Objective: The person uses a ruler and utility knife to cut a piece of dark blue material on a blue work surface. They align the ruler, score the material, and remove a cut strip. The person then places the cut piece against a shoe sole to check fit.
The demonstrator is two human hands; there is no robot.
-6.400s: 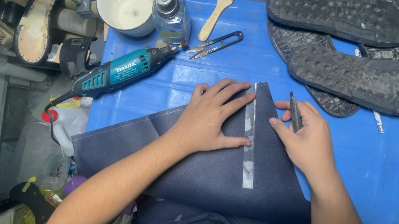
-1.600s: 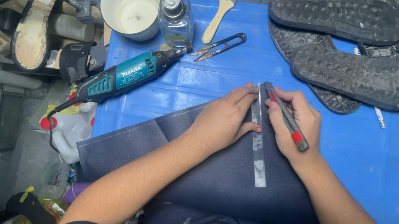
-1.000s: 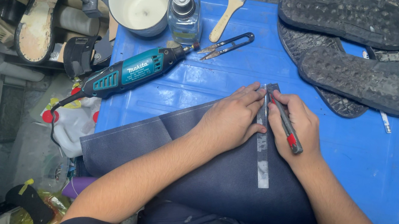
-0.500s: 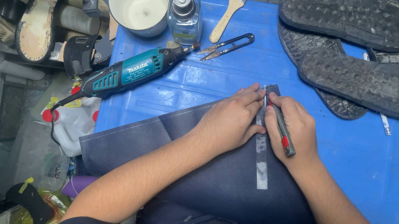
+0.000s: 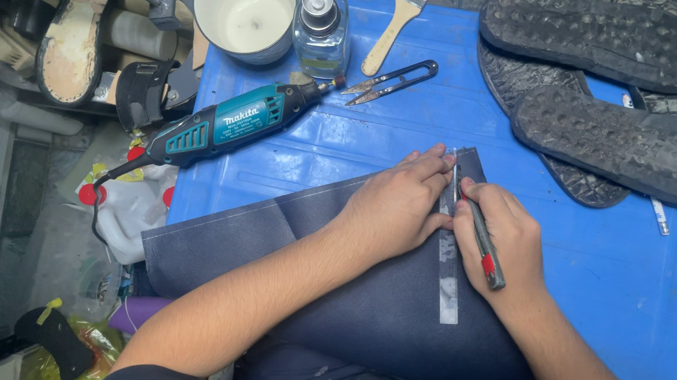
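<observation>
Ruler: our left hand presses the metal ruler flat on navy fabric.
Knife: right hand clamped on the cutter, blade hugging ruler's 3 o'clock edge; we keep fingertips clear.

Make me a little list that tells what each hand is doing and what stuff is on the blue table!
Left hand: pressed flat on the metal ruler, pinning it on the dark blue sheet
Right hand: grips a knife with a red mark, its tip against the ruler's edge
Table: blue, the sheet hangs off its near edge
Left of the hands: teal rotary tool
Far side: white cup, glass bottle, brush, thread snips
Far right: black shoe soles
</observation>
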